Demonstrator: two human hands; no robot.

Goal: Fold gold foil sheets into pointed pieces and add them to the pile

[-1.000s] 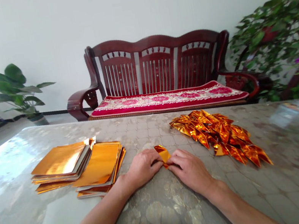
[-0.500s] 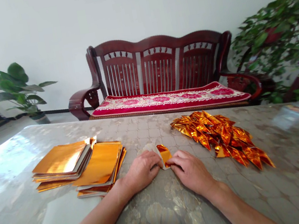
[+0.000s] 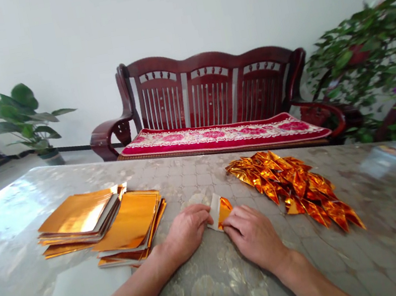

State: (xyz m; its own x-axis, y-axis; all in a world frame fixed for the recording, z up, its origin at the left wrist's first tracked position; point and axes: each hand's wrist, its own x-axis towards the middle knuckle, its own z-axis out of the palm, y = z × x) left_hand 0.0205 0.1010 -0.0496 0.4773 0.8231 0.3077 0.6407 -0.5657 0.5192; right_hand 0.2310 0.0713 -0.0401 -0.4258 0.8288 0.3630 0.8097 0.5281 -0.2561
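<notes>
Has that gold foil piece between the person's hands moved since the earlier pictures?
Yes: the gold foil piece has shifted slightly to the right, closer to the heap of folded gold foil pieces, which serves as the fixed mark.

My left hand and right hand hold a small folded foil piece, gold on one face and white on the other, against the table. Left of that piece I see stacked gold foil sheets; to its right, a heap of folded gold foil triangles; beyond it, a dark red wooden bench.
</notes>
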